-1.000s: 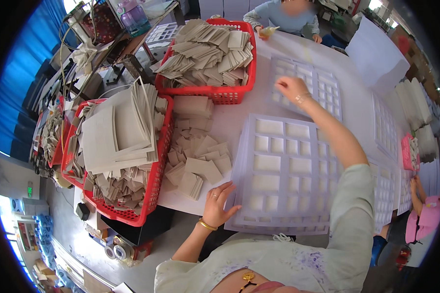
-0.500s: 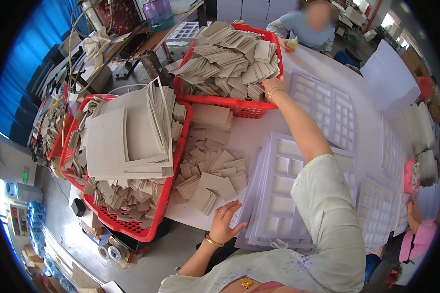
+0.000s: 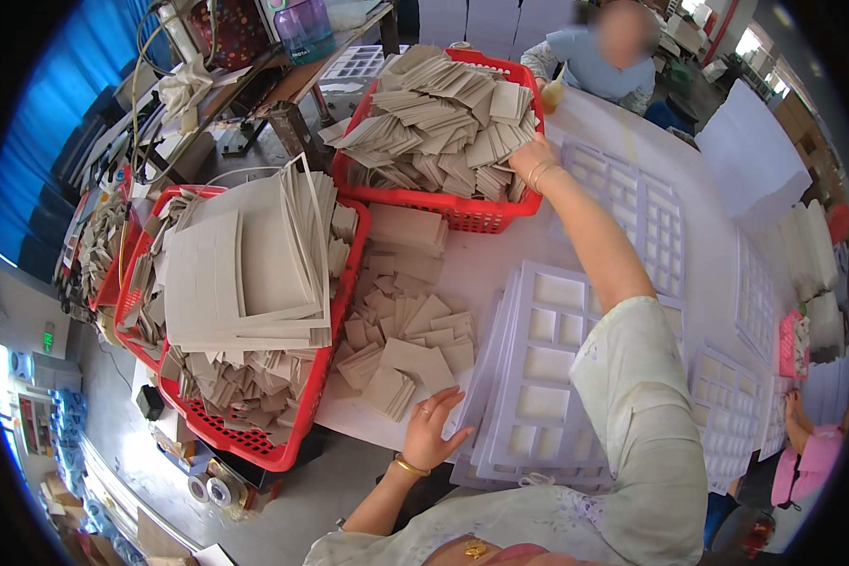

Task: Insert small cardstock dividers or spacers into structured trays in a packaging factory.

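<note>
Grey card pieces: the thin, flat, rectangular grey cardboard pieces (image 3: pixel 434 118) lie heaped in a red perforated plastic basket (image 3: pixel 467 205) at the upper centre of the frame.
My right hand: my right hand (image 3: pixel 535 162) reaches over that basket's right rim, fingers at the cards' edge; I cannot tell whether they pinch one.
My left hand: my left hand (image 3: pixel 431 434) is spread, thumb apart, holding nothing, at the worktop's near edge, lower centre.
Loose pile: more small grey cardboard pieces (image 3: pixel 417 360) lie scattered and stacked just beyond my left fingers.
White frames: a stack of white multi-window rectangular frames (image 3: pixel 512 377) sits right of centre on the pale worktop (image 3: pixel 481 250), under my right forearm.
Second basket: a red plastic basket (image 3: pixel 292 445) at left carries large grey cardboard sheets (image 3: pixel 203 283).
Across from me: a person in a light-blue top (image 3: pixel 580 71), upper right.
</note>
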Demonstrator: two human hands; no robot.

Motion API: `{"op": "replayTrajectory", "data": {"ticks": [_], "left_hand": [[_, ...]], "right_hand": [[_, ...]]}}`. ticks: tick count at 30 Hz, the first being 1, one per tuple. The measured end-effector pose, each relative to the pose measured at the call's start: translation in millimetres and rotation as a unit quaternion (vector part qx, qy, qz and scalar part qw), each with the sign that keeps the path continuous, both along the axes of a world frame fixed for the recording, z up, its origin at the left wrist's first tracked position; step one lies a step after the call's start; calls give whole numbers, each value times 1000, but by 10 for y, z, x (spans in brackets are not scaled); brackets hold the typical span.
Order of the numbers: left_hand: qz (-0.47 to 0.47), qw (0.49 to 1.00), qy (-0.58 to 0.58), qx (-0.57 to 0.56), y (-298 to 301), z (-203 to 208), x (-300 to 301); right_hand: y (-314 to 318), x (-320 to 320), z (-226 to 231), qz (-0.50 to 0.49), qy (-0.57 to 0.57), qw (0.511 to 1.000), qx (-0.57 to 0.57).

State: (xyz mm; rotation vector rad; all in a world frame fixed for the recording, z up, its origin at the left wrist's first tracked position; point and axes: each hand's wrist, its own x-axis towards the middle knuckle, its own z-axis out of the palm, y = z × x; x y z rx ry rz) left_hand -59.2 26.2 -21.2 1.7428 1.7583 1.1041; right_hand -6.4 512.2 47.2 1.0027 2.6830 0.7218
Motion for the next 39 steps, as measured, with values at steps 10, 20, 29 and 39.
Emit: {"op": "replayTrajectory", "data": {"ticks": [10,20,29,39], "left_hand": [[59,995,-12,81,194,27,-105],[107,960,140,219,1532,961,98],[-57,972,44,223,1880,913,469],[-112,974,138,144,2249,592,455]], "right_hand": [[-888,700,721,15,316,947,-44],[-2181,1523,852,-134,493,577,-637],[-2182,2276,944,-100,490,639,-584],[-2013,2965,407,-184,581,628,-484]]}}
